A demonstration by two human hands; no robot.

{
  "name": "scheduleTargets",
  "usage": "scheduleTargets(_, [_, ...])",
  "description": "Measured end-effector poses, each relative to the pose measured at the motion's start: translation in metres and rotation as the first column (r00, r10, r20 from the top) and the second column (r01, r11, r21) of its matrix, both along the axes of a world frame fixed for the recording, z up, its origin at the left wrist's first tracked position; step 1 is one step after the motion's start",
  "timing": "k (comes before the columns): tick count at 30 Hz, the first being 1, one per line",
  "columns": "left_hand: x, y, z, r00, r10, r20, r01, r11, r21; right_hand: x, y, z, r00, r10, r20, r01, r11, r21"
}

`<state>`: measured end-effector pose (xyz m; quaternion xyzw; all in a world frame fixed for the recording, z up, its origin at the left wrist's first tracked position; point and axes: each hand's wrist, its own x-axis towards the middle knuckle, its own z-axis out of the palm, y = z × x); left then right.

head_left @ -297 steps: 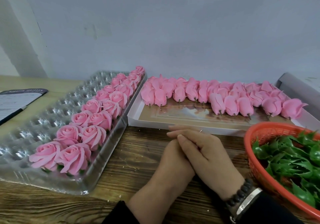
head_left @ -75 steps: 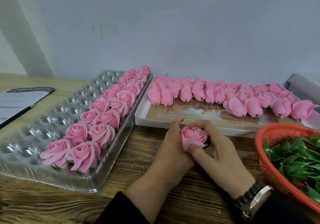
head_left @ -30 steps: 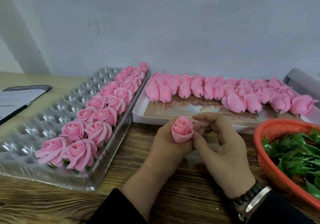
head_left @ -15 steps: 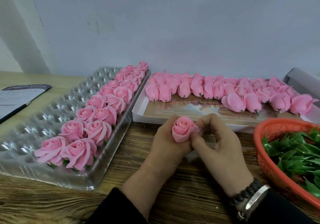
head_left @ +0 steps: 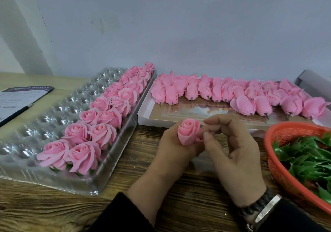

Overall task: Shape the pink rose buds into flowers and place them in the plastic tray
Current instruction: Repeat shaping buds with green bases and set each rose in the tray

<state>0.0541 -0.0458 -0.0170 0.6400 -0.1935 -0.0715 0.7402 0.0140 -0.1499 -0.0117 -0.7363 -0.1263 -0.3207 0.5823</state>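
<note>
1. Both hands meet just below the middle of the view, over the wooden counter (head_left: 53,212). The left hand (head_left: 172,149) curls round a pink rose bud (head_left: 188,132), holding it upright with the spiral centre facing up.
2. At three o'clock of the bud, the right hand (head_left: 232,153) pinches one of its outer petals between thumb and forefinger; the other fingers are bent above.
3. A clear plastic tray (head_left: 32,127) with rows of round cups lies at nine o'clock of the hands. Two rows of shaped roses (head_left: 100,120) fill the tray's right side, running from near to far.
4. At twelve o'clock, a white flat box (head_left: 188,112) carries unshaped rose buds (head_left: 232,92), lying in a line along its far edge, with their short stems pointing toward the person.
5. An orange basket (head_left: 279,170) at four o'clock holds green plastic leaves (head_left: 308,158).
6. A printed sheet (head_left: 16,99) with a pen (head_left: 12,114) on it sits at ten o'clock, beyond the tray.
7. On the right wrist sit a dark beaded bracelet (head_left: 254,206) and a metal watch band (head_left: 266,208).
</note>
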Motion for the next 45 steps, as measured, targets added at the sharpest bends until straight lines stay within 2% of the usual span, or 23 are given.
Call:
scheduleTargets(3, [0.001, 0.002, -0.002, 0.995, 0.049, -0.085, -0.056, 0.995, -0.083, 0.002, -0.002, -0.003, 0.999, -0.043, 0.006, 0.043, 0.999, 0.029])
scheduleTargets(5, [0.002, 0.003, -0.003, 0.988, 0.065, -0.141, -0.088, 0.982, -0.165, 0.007, -0.004, -0.007, 0.993, -0.105, -0.054, 0.106, 0.994, 0.026])
scheduleTargets(7, [0.002, 0.003, -0.003, 0.985, 0.038, -0.169, -0.077, 0.969, -0.235, 0.012, -0.004, -0.012, 0.984, -0.089, -0.157, 0.088, 0.996, -0.012])
scheduleTargets(9, [0.002, 0.003, -0.002, 0.983, 0.027, -0.183, -0.074, 0.965, -0.253, 0.013, -0.001, -0.015, 0.964, 0.002, -0.266, -0.020, 0.998, -0.064])
scheduleTargets(12, [0.000, 0.001, 0.000, 0.979, 0.011, -0.205, -0.072, 0.954, -0.291, 0.012, 0.004, -0.018, 0.943, 0.068, -0.326, -0.101, 0.991, -0.084])
scheduleTargets(20, [-0.005, -0.005, -0.001, 0.962, -0.091, -0.258, -0.001, 0.941, -0.337, 0.011, 0.007, -0.015, 0.930, -0.035, -0.366, -0.009, 0.993, -0.117])
scheduleTargets(26, [0.001, -0.001, 0.000, 0.925, -0.115, -0.363, -0.026, 0.932, -0.361, 0.009, 0.007, -0.009, 0.900, 0.105, -0.423, -0.106, 0.994, 0.022])
scheduleTargets(30, [0.002, 0.003, 0.004, 0.914, -0.081, -0.397, -0.046, 0.953, -0.300, 0.009, 0.002, -0.007, 0.813, 0.264, -0.519, -0.219, 0.964, 0.148])
scheduleTargets(32, [0.001, 0.004, 0.006, 0.918, -0.088, -0.387, -0.042, 0.948, -0.317, 0.010, 0.000, -0.008, 0.767, 0.329, -0.552, -0.251, 0.944, 0.215])
scheduleTargets(35, [-0.001, 0.005, 0.007, 0.949, -0.019, -0.315, -0.078, 0.953, -0.293, 0.009, 0.001, -0.007, 0.777, 0.340, -0.529, -0.264, 0.940, 0.215])
scheduleTargets(37, [0.001, 0.006, 0.007, 0.973, 0.105, -0.208, -0.156, 0.956, -0.249, 0.009, 0.002, -0.010, 0.860, 0.197, -0.471, -0.191, 0.980, 0.061])
scheduleTargets(38, [0.003, 0.008, 0.006, 0.976, 0.189, -0.110, -0.208, 0.959, -0.194, 0.010, 0.002, -0.011, 0.901, 0.099, -0.422, -0.117, 0.993, -0.017])
scheduleTargets(40, [0.007, 0.010, 0.004, 0.945, 0.303, 0.124, -0.304, 0.953, -0.015, 0.009, 0.000, -0.011, 0.953, -0.013, -0.303, -0.001, 0.999, -0.047])
scheduleTargets(41, [0.008, 0.011, 0.003, 0.930, 0.307, 0.204, -0.326, 0.943, 0.068, 0.009, -0.002, -0.010, 0.967, -0.008, -0.255, 0.002, 1.000, -0.025])
scheduleTargets(43, [0.007, 0.010, 0.000, 0.925, 0.273, 0.265, -0.330, 0.922, 0.201, 0.008, -0.004, -0.008, 0.975, 0.046, -0.217, -0.053, 0.998, -0.027])
scheduleTargets(45, [0.007, 0.007, -0.001, 0.930, 0.224, 0.291, -0.319, 0.886, 0.336, 0.008, -0.005, -0.008, 0.976, 0.076, -0.206, -0.105, 0.985, -0.134])
